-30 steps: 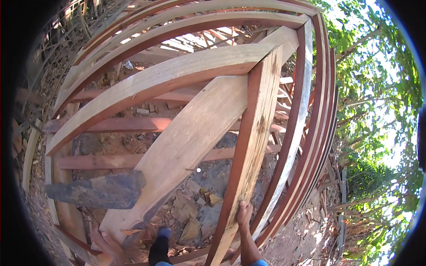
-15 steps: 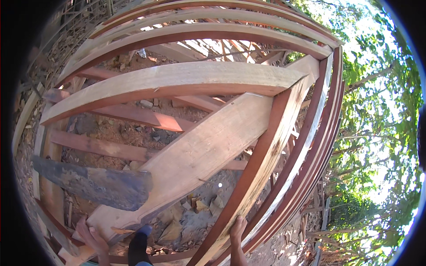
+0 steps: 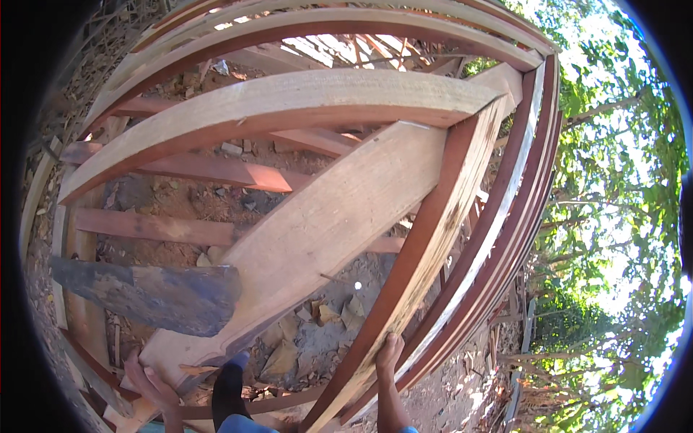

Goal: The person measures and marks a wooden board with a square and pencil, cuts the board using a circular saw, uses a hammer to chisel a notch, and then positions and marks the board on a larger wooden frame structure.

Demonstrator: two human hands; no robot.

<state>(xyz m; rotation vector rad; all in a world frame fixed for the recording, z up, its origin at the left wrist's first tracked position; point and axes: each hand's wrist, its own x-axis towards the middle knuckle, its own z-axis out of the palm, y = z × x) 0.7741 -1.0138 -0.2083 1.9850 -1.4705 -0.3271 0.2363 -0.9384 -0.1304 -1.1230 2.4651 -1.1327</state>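
At the lower left my left hand (image 3: pixel 157 390) grips the near end of a broad pale plank (image 3: pixel 346 209), its fingers along the plank's edge. This plank runs slantwise up to a joint with a curved beam (image 3: pixel 289 101) and a narrower beam (image 3: pixel 426 252). My right hand (image 3: pixel 390 353) is closed on that narrower beam, near its lower part; its palm side is hidden. A dark, weathered log-like piece (image 3: pixel 148 292) lies at the left, one end against the broad plank.
More curved timbers (image 3: pixel 505 216) run along the right and far sides. Reddish cross-pieces (image 3: pixel 155 225) lie beneath, over ground with dry leaves (image 3: pixel 281 361) and chips. My dark-clad leg (image 3: pixel 229 393) stands between my hands. Leafy trees (image 3: pixel 606 238) rise at the right.
The far timbers now sit higher in the picture, and more of my leg and right forearm shows. Both hands keep their grips on the same timbers.
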